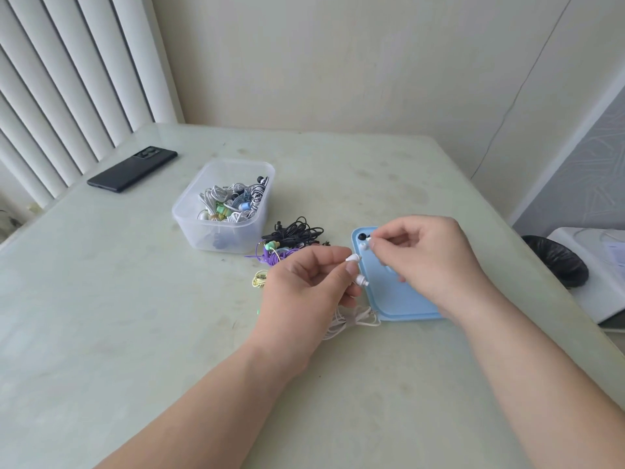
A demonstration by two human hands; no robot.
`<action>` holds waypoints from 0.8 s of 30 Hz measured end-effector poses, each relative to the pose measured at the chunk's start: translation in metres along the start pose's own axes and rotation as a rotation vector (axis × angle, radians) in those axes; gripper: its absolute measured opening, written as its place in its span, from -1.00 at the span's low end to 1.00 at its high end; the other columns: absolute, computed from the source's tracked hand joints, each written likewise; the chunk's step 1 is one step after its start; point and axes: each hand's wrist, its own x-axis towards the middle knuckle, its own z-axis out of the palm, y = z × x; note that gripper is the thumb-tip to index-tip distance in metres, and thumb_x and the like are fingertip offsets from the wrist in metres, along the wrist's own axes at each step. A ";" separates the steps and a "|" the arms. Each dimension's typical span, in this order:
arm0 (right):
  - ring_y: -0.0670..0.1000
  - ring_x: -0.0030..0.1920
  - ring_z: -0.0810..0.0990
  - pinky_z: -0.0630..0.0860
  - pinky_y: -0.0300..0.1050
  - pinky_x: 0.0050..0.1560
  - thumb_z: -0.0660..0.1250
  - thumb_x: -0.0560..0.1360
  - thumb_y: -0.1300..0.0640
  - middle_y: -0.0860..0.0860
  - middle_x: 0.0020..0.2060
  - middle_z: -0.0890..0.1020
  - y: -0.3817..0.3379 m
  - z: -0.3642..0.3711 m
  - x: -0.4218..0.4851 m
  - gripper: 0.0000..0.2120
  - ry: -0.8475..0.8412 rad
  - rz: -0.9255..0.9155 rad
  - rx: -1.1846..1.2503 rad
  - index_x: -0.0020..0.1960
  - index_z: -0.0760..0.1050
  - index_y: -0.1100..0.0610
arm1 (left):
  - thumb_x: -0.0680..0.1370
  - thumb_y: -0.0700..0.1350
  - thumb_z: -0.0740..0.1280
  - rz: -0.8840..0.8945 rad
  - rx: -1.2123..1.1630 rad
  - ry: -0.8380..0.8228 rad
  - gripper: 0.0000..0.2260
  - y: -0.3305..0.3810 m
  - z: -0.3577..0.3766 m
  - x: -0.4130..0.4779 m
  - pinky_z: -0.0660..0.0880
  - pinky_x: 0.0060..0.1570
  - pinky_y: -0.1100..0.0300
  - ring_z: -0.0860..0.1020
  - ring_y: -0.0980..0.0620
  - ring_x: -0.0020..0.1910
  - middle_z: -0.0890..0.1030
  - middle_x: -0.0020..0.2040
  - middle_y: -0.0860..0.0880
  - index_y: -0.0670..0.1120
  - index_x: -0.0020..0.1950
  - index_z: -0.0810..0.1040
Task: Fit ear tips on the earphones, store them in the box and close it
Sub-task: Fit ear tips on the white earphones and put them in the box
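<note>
Left hand: the left hand [304, 282] curls round the white wired earphones [353, 258], with both small hard buds poking out past the fingertips
Cable: the thin white cable [351, 318] droops onto the tabletop by the lid's near left corner, limp and likely to tangle
Right hand: the right hand [422, 258] pinches at a tiny white silicone ear tip [364, 246] over the far left corner of the flat light-blue plastic lid [399, 299]; whether the tip is lifted cannot be told
Handling: the tip looks soft, weightless and easy to drop, so it is best held by its skirt while the bud is gripped at its stiff stem
Box: the clear plastic box [189, 228] stands open mid-tabletop, holding coiled earphones
</note>
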 end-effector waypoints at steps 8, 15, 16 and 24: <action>0.06 -0.19 0.66 0.61 -0.18 -0.23 0.48 0.42 0.26 0.22 -0.12 0.72 0.005 0.001 -0.024 -0.75 -0.237 0.235 0.670 0.08 0.66 0.31 | 0.58 -0.27 0.46 0.023 -0.010 -0.025 -0.92 -0.002 -0.002 0.002 0.56 -0.26 0.16 0.61 -0.04 -0.25 0.70 -0.20 -0.17 -0.26 0.04 0.66; 0.00 -0.26 0.62 0.60 -0.19 -0.27 0.42 0.40 0.23 0.16 -0.18 0.68 0.012 0.001 -0.022 -0.71 -0.297 0.250 0.761 0.09 0.65 0.32 | 0.59 -0.25 0.45 0.052 0.023 -0.064 -0.91 -0.003 0.000 0.003 0.58 -0.23 0.06 0.58 -0.03 -0.27 0.67 -0.24 -0.16 -0.26 0.05 0.67; 0.00 -0.26 0.62 0.61 -0.19 -0.27 0.42 0.40 0.23 0.16 -0.18 0.68 0.011 0.001 -0.022 -0.71 -0.300 0.253 0.761 0.09 0.65 0.32 | 0.59 -0.25 0.44 0.057 0.025 -0.067 -0.91 -0.003 0.000 0.003 0.58 -0.23 0.05 0.58 -0.03 -0.26 0.67 -0.23 -0.17 -0.26 0.05 0.67; 0.04 -0.24 0.63 0.63 -0.17 -0.23 0.39 0.51 0.32 0.18 -0.17 0.68 0.011 0.000 -0.025 -0.82 -0.269 0.245 0.738 0.08 0.67 0.32 | 0.60 -0.24 0.44 0.076 0.052 -0.097 -0.92 -0.003 -0.001 0.000 0.59 -0.24 0.08 0.58 -0.04 -0.29 0.66 -0.25 -0.17 -0.24 0.05 0.67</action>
